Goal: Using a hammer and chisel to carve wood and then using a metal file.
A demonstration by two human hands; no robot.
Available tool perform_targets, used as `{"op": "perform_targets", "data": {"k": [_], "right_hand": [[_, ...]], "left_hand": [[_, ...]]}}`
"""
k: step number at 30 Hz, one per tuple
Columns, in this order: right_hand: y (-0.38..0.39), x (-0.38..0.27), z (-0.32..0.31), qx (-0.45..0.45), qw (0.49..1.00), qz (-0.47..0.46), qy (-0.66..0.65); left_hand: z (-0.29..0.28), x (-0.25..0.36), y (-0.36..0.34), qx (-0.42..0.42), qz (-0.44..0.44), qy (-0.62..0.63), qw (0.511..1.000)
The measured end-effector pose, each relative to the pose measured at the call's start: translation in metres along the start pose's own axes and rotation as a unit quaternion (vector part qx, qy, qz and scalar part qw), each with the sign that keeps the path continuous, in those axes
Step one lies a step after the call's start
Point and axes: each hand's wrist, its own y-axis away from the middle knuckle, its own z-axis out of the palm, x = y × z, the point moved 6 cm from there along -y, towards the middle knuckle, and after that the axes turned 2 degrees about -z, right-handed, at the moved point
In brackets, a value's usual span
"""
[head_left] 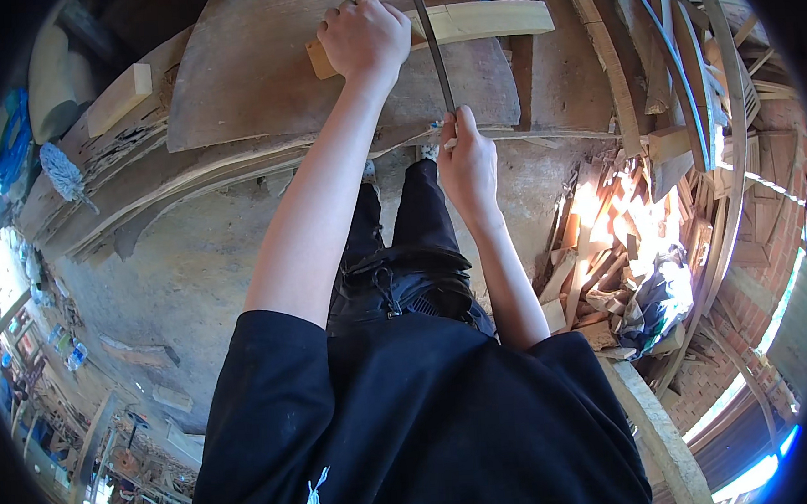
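While the person is standing at a big wooden workbench (258, 86), both hands are busy up at the top of the view. The left hand (365, 35) is curled shut over a pale piece of wood (487, 18) and is pressing it down flat on the bench. The wood is lying sideways across the bench top, and most of it is sticking out to the right of that hand. The right hand (467, 162) is closed around the near end of a long thin metal blade (434, 45). The blade is running away from the person, from the bench's front edge up over the pale wood, just right of the left hand. I cannot tell if the blade is touching the wood or is a little above it.

A small wood block (120, 98) is sitting on the far left side of the bench. A heap of wood scraps (604, 241) is lying on the floor to the right, with sun shining on it. Long bent wood strips (686, 64) are leaning at the right side.
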Motion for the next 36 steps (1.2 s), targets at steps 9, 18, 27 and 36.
{"op": "perform_targets", "data": {"k": [9,18,27,36], "right_hand": [[0.007,-0.002,-0.004,-0.024,0.999,0.017,-0.022],[0.009,-0.002,-0.011,-0.029,0.998,0.008,-0.049],[-0.024,-0.006,-0.006,-0.022,0.996,0.023,-0.079],[-0.012,-0.004,-0.001,-0.001,0.995,0.049,-0.088]], "left_hand": [[-0.003,0.004,0.001,0.021,0.007,-0.001,1.0],[0.001,-0.001,0.001,0.02,0.012,0.012,1.0],[0.0,0.001,0.001,0.044,0.025,-0.007,0.999],[0.001,0.007,0.001,0.034,0.035,0.034,0.998]]}}
